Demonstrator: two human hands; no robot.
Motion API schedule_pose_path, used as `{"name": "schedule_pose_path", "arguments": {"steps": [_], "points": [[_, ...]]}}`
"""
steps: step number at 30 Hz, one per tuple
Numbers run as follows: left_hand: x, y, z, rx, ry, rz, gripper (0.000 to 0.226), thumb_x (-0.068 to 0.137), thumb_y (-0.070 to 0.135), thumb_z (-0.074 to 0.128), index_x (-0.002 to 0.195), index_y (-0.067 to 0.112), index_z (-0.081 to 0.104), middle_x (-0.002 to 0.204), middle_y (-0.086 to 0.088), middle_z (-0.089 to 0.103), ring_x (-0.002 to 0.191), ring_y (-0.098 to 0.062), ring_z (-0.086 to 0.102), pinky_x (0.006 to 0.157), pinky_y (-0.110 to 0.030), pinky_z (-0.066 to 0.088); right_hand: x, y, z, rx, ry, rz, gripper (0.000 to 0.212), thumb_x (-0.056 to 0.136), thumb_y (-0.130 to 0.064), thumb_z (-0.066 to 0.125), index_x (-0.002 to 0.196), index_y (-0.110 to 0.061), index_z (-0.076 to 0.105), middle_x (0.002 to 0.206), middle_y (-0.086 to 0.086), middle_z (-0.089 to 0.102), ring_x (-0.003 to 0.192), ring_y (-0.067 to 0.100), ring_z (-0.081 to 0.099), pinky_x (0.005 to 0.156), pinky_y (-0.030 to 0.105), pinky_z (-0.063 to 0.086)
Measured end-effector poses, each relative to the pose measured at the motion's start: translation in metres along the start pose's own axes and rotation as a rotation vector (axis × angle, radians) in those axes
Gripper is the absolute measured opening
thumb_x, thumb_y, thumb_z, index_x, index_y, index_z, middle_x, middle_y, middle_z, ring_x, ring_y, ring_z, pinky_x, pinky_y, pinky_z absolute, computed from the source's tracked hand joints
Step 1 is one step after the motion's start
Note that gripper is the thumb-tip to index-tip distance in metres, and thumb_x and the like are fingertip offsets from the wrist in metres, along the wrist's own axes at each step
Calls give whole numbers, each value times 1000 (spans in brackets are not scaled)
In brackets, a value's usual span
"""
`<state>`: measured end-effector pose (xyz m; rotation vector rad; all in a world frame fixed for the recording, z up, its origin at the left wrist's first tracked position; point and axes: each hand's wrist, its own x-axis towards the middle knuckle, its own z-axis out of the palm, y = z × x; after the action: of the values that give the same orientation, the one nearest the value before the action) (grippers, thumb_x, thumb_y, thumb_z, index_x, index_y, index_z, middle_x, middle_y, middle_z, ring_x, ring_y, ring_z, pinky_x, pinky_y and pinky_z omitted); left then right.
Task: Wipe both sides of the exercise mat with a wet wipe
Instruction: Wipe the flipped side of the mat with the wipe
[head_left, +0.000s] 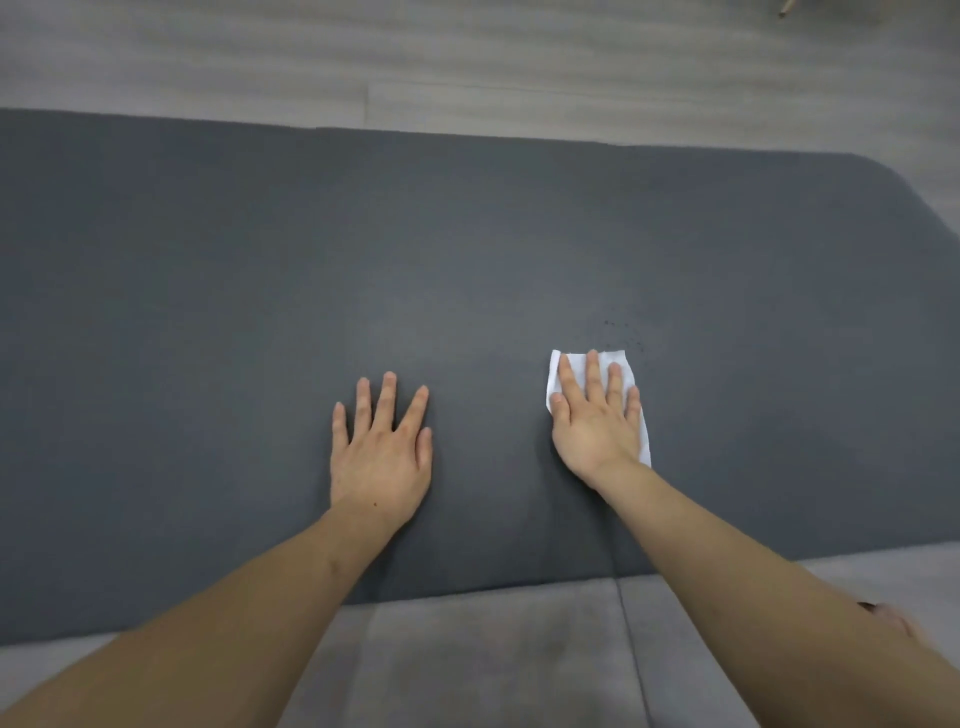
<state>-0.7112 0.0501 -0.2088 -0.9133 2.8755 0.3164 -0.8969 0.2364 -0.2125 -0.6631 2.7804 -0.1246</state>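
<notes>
A: Where's the mat rn?

B: Dark grey exercise mat (467, 249) lies flat on the floor (467, 52), long axis running left-right across the view. Its rounded right end shows at the far right; the left end runs out of frame.

A: Hands?

B: Both flat on the mat, near the edge closest to the person. Left hand (382, 452) has fingers (387, 400) straight and spread, holding nothing, prob. just pinning the mat. Right hand (597, 415) is also flat w/ fingers straight, pressing the white wet wipe (641, 436) down; not curled round it.

A: What does the next stroke turn on?

B: Small dark specks (621, 332) on the mat sit just beyond the wipe's far edge, slightly right of the right hand's fingers. Right hand is nearer by far, so I'd guess a push away from the body covers them. Most of the mat stretches off to the left, so strokes along the long axis would have to work that way.

A: Progress?

B: Can't tell which side is up. Looks like the top face is in hand; a flip is likely to come.
</notes>
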Motion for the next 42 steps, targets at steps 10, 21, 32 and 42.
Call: {"name": "schedule_pose_path", "arguments": {"steps": [10, 21, 32, 42], "points": [[-59, -110, -13, -22, -13, -223, 58, 107, 50, 13, 163, 43, 2, 173, -1, -9, 158, -30, -12, 127, -53, -1, -46, -179, 32, -93, -93, -510, 58, 105, -50, 12, 158, -48, -9, 170, -4, -19, 154, 24, -24, 124, 51, -14], [-23, -37, -3, 5, 12, -110, 61, 106, 46, 13, 165, 31, 7, 173, -1, -5, 159, -28, -9, 127, -54, 1, -43, -76, 17, -59, -57, -484, 57, 104, -52, 16, 159, -51, -3, 170, -9, -16, 155, 16, -21, 125, 46, -14], [28, 135, 13, -50, 2, 162, 59, 108, 44, 17, 164, 33, 7, 173, -1, -7, 158, -29, -12, 127, -55, -1, -11, 105, -18, -143, 38, -56, 58, 105, -46, 4, 162, -39, -8, 170, -9, -16, 156, 20, -16, 123, 54, -15], [24, 137, 20, 17, -61, 227, 59, 108, 46, 13, 165, 34, 2, 173, 0, -11, 158, -28, -16, 127, -53, -6, -26, 151, -21, -41, 56, 121, 58, 108, -42, 13, 163, -33, -4, 171, -7, -10, 157, 26, -13, 126, 51, -7]]}}
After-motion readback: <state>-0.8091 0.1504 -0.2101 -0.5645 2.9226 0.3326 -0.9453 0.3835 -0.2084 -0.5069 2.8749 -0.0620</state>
